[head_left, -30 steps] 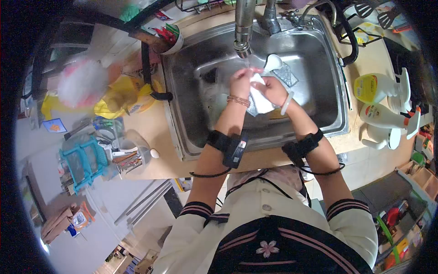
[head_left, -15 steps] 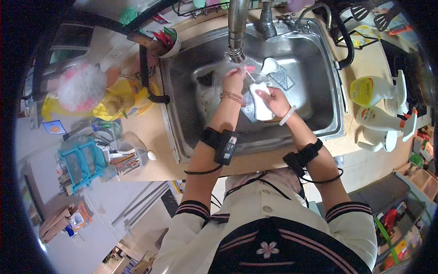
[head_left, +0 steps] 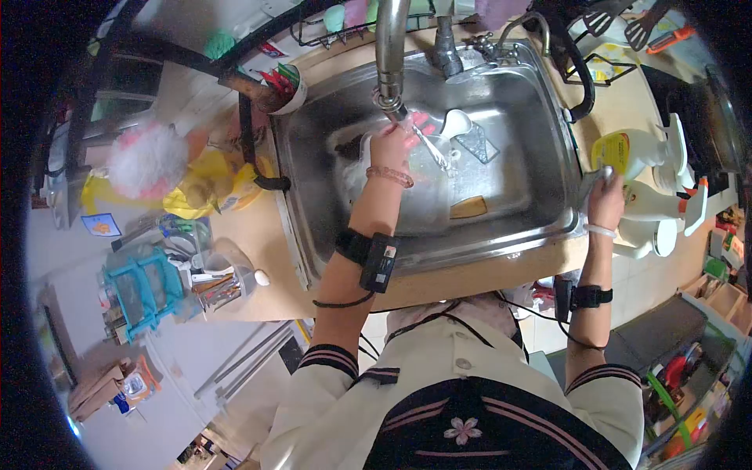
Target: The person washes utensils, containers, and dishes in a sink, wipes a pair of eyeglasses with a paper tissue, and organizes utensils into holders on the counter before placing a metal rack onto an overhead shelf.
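Observation:
My left hand (head_left: 389,149) is closed under the faucet (head_left: 390,70), near its spout. A pink piece (head_left: 421,122) shows beside its fingertips, and a shiny streak runs down to the right from there; I cannot tell whether it is a utensil or water. At the right rim of the sink (head_left: 576,196), my right hand (head_left: 607,202) is closed, with a blurred pale grey piece at its fingers. A white scoop (head_left: 456,124) and a clear rectangular piece (head_left: 476,146) lie in the basin, right of my left hand. A flat brown piece (head_left: 468,207) rests lower down.
Spray bottles (head_left: 638,154) and a white jug (head_left: 650,237) stand on the right counter. A teal rack (head_left: 141,286) and a clear utensil holder (head_left: 223,278) are at the left. A black frame post (head_left: 251,133) rises by the left rim.
My right hand has moved right, from the middle of the basin to the sink's right rim. The white cloth-like piece it held no longer shows in the basin. My left hand stays under the faucet.

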A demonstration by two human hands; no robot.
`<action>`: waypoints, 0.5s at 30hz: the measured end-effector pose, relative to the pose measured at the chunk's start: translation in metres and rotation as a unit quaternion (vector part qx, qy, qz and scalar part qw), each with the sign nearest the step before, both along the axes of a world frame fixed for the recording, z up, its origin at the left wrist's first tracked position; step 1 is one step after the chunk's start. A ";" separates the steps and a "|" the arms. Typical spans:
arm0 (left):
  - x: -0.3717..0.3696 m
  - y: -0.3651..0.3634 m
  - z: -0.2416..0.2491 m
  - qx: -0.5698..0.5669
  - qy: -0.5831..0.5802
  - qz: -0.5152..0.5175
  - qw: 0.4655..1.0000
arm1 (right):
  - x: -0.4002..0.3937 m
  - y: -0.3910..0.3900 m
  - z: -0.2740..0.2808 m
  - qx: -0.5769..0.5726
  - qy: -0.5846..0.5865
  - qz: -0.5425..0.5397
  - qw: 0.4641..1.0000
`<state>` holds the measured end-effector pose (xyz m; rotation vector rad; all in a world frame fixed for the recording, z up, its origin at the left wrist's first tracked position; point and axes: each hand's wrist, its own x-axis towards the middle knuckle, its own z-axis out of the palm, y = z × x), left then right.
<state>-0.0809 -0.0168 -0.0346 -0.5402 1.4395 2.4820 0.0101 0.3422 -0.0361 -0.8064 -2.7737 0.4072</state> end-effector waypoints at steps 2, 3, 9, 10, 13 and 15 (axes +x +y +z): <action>0.004 0.005 0.004 -0.008 -0.033 -0.010 0.999 | -0.005 -0.002 0.009 0.148 0.103 0.042 0.983; 0.007 0.008 0.007 -0.013 -0.050 -0.013 0.999 | -0.007 -0.006 0.015 0.220 0.152 0.063 0.961; 0.017 0.010 -0.001 -0.021 0.006 -0.054 0.998 | -0.012 -0.078 0.116 -0.047 0.318 0.202 0.925; 0.017 0.010 -0.003 -0.018 0.027 -0.048 0.998 | -0.012 -0.085 0.132 -0.070 0.325 0.219 0.917; 0.022 0.012 0.009 0.009 -0.007 0.001 1.000 | -0.014 -0.099 0.140 -0.236 0.289 0.259 0.891; 0.025 0.010 0.008 0.025 -0.007 0.035 0.999 | -0.019 -0.116 0.112 -0.265 0.198 0.276 0.902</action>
